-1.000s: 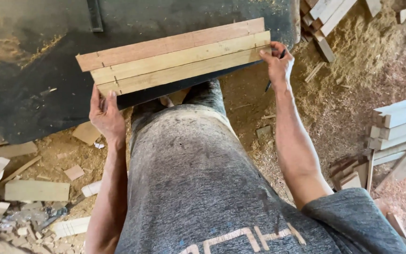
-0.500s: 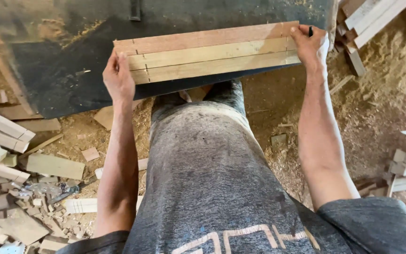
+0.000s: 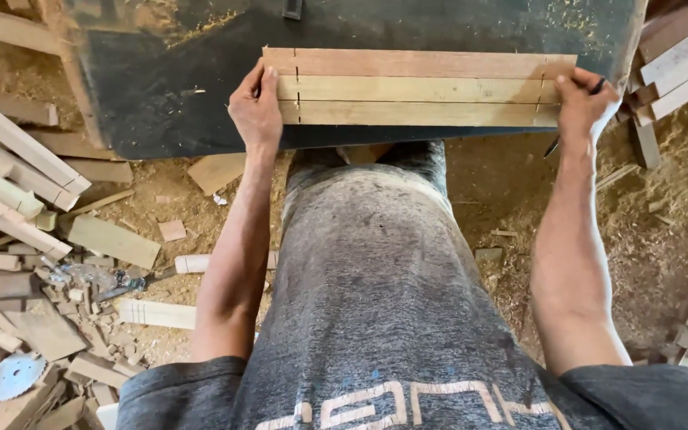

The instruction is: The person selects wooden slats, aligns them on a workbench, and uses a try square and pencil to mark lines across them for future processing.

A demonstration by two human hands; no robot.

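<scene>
Three wooden strips (image 3: 416, 87) lie side by side on a dark table (image 3: 161, 87), one reddish at the far side and two pale ones nearer me, with pencil marks across both ends. My left hand (image 3: 255, 111) presses against their left ends. My right hand (image 3: 583, 103) rests against their right ends and also holds a dark pencil (image 3: 575, 119) that points down past the table edge.
Offcuts and long pale wooden strips (image 3: 9, 175) litter the sawdust floor at left, with a round saw blade (image 3: 13, 374) at the lower left. More stacked wood (image 3: 678, 64) stands at the right. My grey shirt and trousers fill the lower middle.
The view has swung, so the strips now lie level across the frame. Both hands stayed at the strip ends; my right hand slid from the far corner to the near side of the right end.
</scene>
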